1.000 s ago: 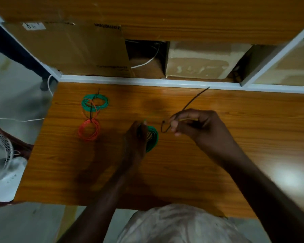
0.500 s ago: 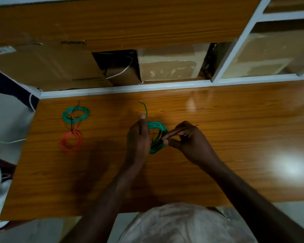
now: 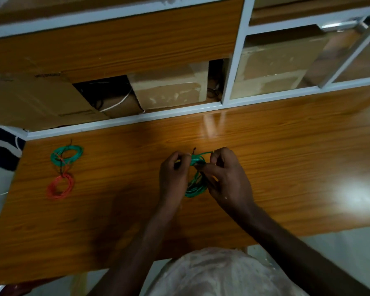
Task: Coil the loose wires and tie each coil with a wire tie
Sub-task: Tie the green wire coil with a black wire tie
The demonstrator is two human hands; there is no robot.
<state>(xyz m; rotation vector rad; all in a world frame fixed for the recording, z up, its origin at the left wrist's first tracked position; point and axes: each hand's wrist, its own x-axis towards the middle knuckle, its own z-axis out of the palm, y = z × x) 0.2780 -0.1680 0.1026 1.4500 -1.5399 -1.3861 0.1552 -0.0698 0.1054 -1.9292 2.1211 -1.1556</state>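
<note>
Both hands, left (image 3: 174, 171) and right (image 3: 226, 178), pinching a green wire coil (image 3: 195, 184) above the tabletop (image 3: 286, 167). Printing on the cardboard box (image 3: 41, 103) too blurred to read.

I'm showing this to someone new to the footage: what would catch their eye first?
Both hands, the left hand and right hand, meet mid-table, gripping a green wire coil. At the table's far left lie a finished green coil and a red coil. Cardboard boxes fill the shelves behind.

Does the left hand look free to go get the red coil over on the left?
Probably not yet. The path across the desk to the red coil looks open, but the left hand and the right hand grip the green coil.
</note>
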